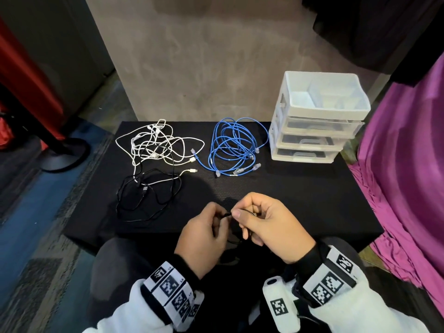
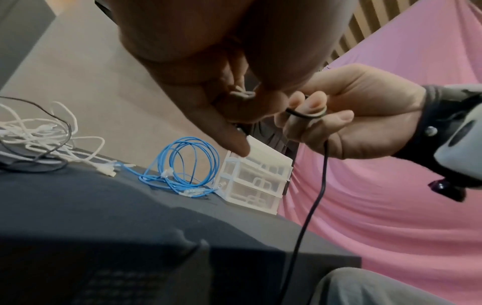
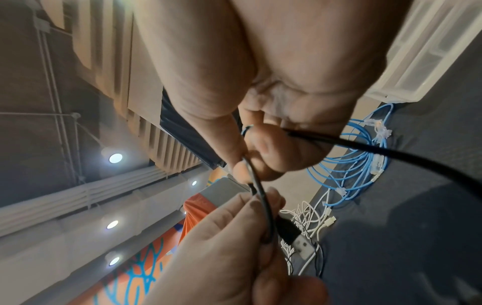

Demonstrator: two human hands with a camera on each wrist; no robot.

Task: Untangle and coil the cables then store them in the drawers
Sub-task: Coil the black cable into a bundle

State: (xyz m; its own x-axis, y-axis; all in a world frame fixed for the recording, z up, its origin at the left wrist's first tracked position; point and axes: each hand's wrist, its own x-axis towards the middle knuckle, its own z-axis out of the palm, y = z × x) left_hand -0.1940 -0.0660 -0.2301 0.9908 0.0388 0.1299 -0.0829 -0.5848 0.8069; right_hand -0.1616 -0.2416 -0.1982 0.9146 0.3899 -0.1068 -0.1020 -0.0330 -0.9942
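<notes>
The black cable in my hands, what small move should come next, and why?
Probably wind another loop: the right hand already has the black cable wrapped round its fingers, the left hand pinches it near the plug, and a long tail hangs loose below.

No words, brands or numbers can be read — the white wrist bands [image 1: 171,288] carry only black-and-white square marker patterns, their tiny print illegible.
</notes>
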